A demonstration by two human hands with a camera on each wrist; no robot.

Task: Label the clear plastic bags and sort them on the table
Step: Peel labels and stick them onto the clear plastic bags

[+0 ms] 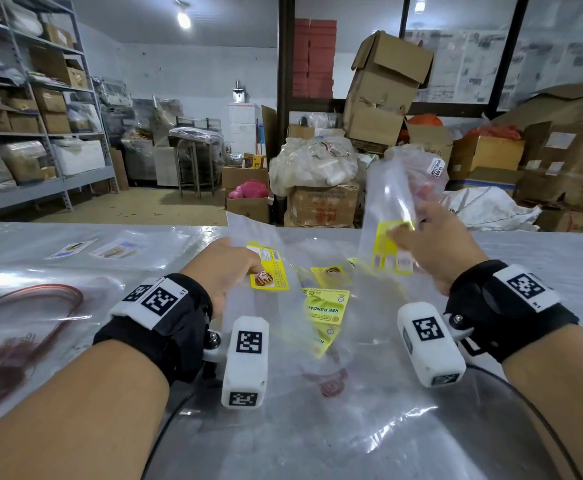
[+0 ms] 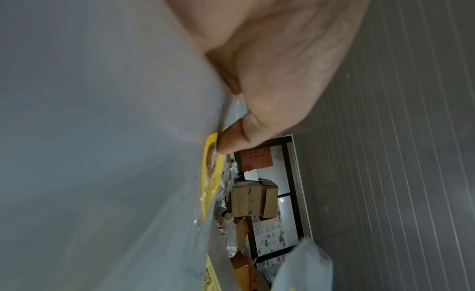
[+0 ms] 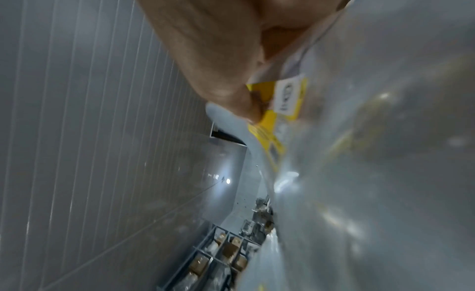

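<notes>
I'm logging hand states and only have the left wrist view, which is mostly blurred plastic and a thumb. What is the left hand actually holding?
Observer: In the head view the left hand pinches a yellow label on a clear bag low over the table.
Operator: And the right hand? I can't see it.
Observer: The right hand holds a second clear bag raised upright, gripping it at its own yellow label.
Operator: Anything else labelled on the table?
Observer: Yes, more yellow-labelled bags lie between the hands; one label reads KEK PANDAN.
</notes>
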